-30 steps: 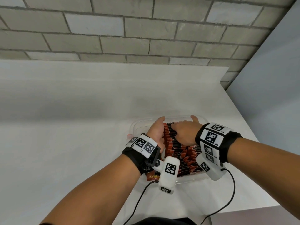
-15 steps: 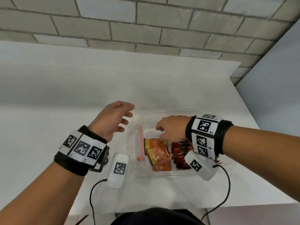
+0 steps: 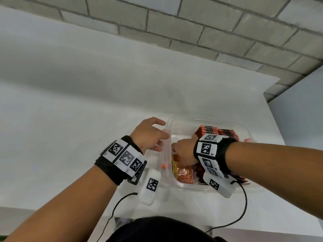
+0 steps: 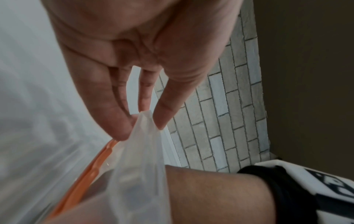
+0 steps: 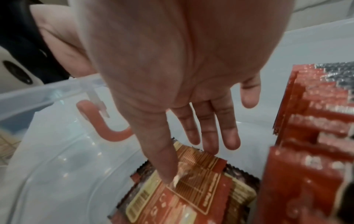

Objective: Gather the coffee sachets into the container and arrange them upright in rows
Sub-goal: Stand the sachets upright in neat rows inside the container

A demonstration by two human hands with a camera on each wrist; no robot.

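**On the table: both hands at the container**

On the white table (image 3: 70,119) I see the clear container (image 3: 244,130), an upright row of coffee sachets (image 3: 218,132) along its right side. My left hand (image 3: 148,135) pinches the container's left rim. My right hand (image 3: 183,151) reaches inside, fingers (image 5: 229,136) straight and relaxed, resting on the flat sachets (image 5: 191,189) at the near-left.

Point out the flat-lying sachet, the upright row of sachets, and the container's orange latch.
flat-lying sachet (image 5: 193,186), right wrist view, on its printed face.
upright row of sachets (image 3: 218,132), head view, on the top edges.
orange latch (image 5: 107,128), right wrist view, on its curved bar.
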